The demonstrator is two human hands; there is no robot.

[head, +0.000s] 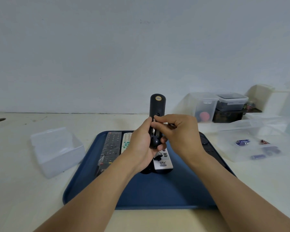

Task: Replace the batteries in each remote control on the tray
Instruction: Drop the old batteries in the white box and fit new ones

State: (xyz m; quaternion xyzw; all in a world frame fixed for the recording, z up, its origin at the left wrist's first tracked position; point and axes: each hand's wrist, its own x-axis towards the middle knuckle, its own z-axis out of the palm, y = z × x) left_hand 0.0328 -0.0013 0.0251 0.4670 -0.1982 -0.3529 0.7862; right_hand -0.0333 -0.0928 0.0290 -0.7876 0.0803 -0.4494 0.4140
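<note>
Two forearms in view, bare to frame edge. Left hand (141, 144) & right hand (181, 131) ungloved.

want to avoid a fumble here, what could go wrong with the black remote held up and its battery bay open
The left hand holds the black remote upright above the blue tray; a slip could drop it onto the white remote below. The right hand pinches at the open bay, where a battery could pop loose and roll off. Battery polarity is not readable here.
</note>
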